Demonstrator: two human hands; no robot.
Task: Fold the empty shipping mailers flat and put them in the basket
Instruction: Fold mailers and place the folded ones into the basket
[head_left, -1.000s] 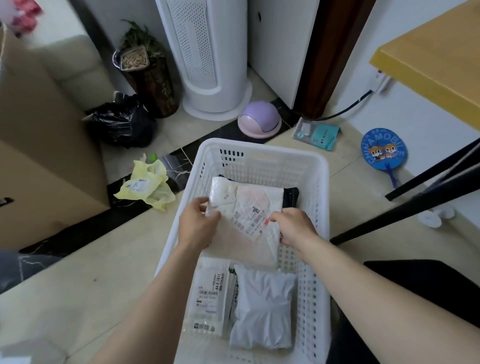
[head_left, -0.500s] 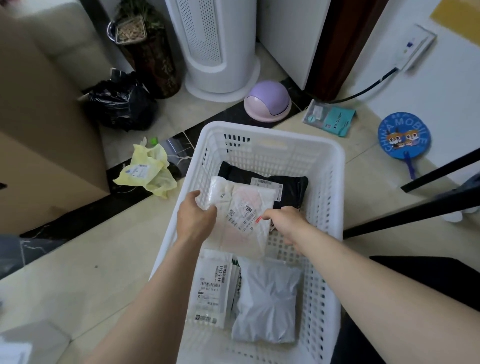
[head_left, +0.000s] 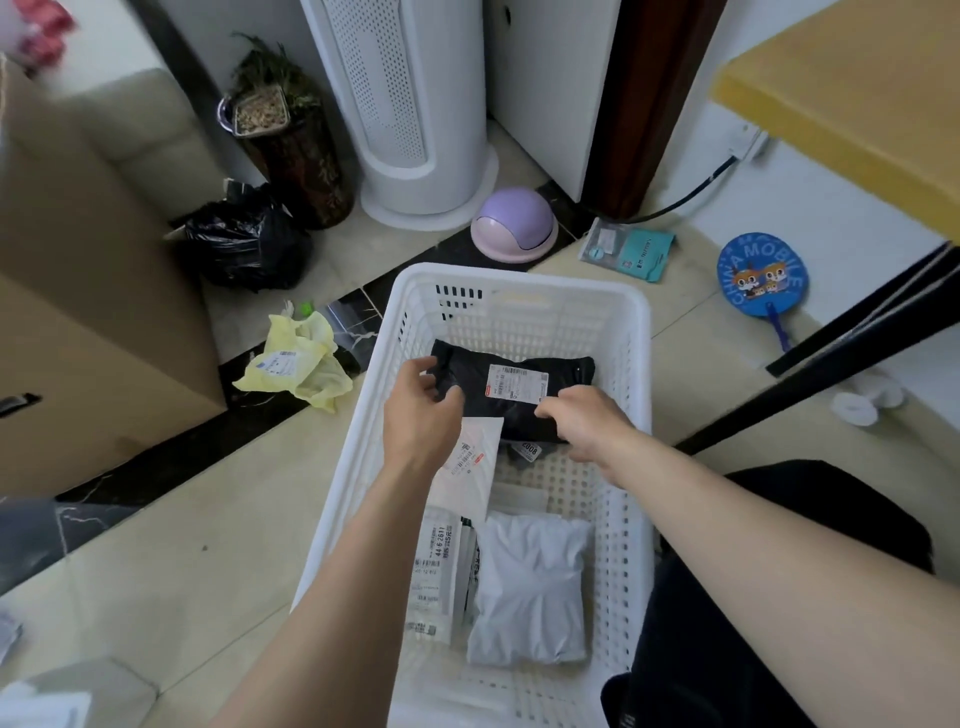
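**Both hands low in the basket, next mailer out to the left**

Left hand (head_left: 421, 410): curled loosely at the left end of the black mailer (head_left: 519, 387), fingertips on its film or just above it. Cannot tell whether gripping or only touching. Right hand (head_left: 584, 423): palm down at the near right edge of the same mailer, fingers bent toward its label. Likewise cannot tell whether pinching anything.

Black mailer: folded, in the far half of the basket (head_left: 519, 283), long axis across it from left to right, between the two hands. Under the left wrist: a white mailer (head_left: 470, 467), flat on the basket bottom, meeting the near edge of the black one. Closer to the person, side by side and folded: a labelled mailer (head_left: 436, 566) and a grey mailer (head_left: 530, 587).

Outside the basket, on the floor (head_left: 156, 545): a yellow mailer (head_left: 298, 364), crumpled and not folded, near the left wall. Lies to the left of the left hand, so much nearer to that hand than to the right one. Long axis hard to name because of the crumpling. Beyond the far right corner: a teal mailer (head_left: 631, 249), flat, on the right hand's side but well apart from it.

Judged from this: placing almost done here. Probably a sideways reach over the left wall for the yellow one next.
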